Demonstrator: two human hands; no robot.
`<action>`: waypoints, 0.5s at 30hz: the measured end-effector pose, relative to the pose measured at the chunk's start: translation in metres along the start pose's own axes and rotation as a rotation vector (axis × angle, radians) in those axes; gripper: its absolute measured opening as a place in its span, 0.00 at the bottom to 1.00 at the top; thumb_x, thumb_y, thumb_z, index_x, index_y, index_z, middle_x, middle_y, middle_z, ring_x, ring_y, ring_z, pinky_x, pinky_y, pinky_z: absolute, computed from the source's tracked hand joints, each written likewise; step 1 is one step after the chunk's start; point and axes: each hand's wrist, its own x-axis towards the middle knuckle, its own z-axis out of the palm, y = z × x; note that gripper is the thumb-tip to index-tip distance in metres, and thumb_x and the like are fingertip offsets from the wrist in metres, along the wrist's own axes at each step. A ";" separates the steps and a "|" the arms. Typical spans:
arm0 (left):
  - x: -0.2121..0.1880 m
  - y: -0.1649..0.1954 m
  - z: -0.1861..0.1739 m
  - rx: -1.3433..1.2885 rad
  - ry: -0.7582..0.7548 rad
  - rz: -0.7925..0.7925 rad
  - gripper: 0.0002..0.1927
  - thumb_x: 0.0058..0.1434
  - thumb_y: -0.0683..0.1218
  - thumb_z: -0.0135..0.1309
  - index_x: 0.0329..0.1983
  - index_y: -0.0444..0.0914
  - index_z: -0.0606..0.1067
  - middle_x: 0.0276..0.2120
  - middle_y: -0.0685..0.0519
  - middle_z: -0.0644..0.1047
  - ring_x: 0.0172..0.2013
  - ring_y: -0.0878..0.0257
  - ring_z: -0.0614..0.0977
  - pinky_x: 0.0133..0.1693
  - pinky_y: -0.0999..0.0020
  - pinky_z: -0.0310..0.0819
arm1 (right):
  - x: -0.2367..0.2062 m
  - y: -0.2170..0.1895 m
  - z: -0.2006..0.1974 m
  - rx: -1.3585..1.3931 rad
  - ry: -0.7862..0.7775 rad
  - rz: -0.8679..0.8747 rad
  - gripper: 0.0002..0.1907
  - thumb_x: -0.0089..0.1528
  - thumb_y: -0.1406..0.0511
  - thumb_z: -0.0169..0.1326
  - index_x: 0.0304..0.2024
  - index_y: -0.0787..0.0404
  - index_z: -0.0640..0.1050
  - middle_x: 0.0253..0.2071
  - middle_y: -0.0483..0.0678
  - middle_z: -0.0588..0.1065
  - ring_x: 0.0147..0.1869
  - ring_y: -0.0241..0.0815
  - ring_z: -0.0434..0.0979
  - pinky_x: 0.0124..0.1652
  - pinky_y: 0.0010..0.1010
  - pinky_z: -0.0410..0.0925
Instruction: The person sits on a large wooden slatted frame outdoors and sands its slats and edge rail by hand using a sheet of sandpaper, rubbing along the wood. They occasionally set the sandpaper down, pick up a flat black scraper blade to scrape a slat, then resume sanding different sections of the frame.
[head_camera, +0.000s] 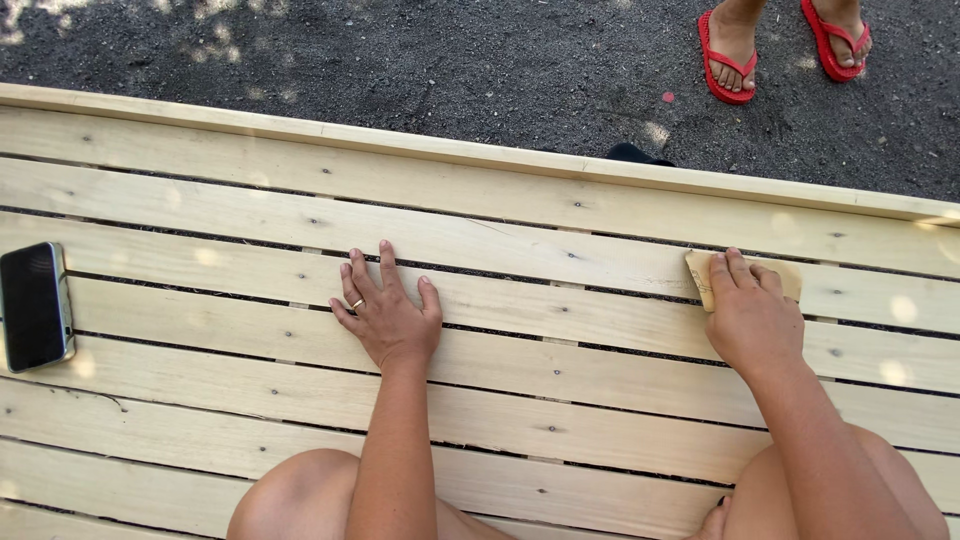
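Note:
My left hand (386, 310) lies flat on a pale wooden slat panel (560, 200), fingers spread, a ring on one finger, holding nothing. To the right, my right hand (748, 312) presses a tan piece of sandpaper (790, 276) down on a slat, with the fingers over most of the sheet. Both forearms reach forward from my bare knees at the bottom edge.
A dark phone (35, 305) lies on the slats at the far left. Beyond the panel's raised far rail is dark gravel ground. Another person's feet in red flip-flops (730, 55) stand at the top right. Nail heads dot the slats.

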 end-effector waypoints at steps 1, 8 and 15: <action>-0.001 0.000 0.000 -0.005 -0.002 0.000 0.39 0.62 0.61 0.44 0.77 0.52 0.53 0.75 0.47 0.50 0.74 0.50 0.47 0.69 0.37 0.33 | -0.001 -0.004 0.001 0.011 0.067 -0.049 0.33 0.59 0.69 0.48 0.69 0.55 0.68 0.73 0.46 0.64 0.71 0.50 0.65 0.57 0.43 0.69; -0.005 0.001 0.002 -0.002 0.027 0.010 0.39 0.62 0.61 0.44 0.77 0.52 0.54 0.74 0.47 0.50 0.74 0.50 0.48 0.69 0.37 0.33 | 0.000 -0.048 0.010 0.172 0.474 -0.323 0.25 0.58 0.70 0.55 0.60 0.58 0.77 0.64 0.46 0.74 0.67 0.47 0.74 0.57 0.38 0.71; -0.006 0.001 0.005 -0.005 0.019 -0.002 0.39 0.61 0.61 0.45 0.77 0.53 0.54 0.75 0.47 0.50 0.74 0.50 0.47 0.68 0.37 0.33 | 0.006 -0.056 0.026 0.403 0.525 -0.014 0.25 0.59 0.68 0.58 0.61 0.63 0.78 0.64 0.57 0.73 0.67 0.57 0.71 0.65 0.45 0.67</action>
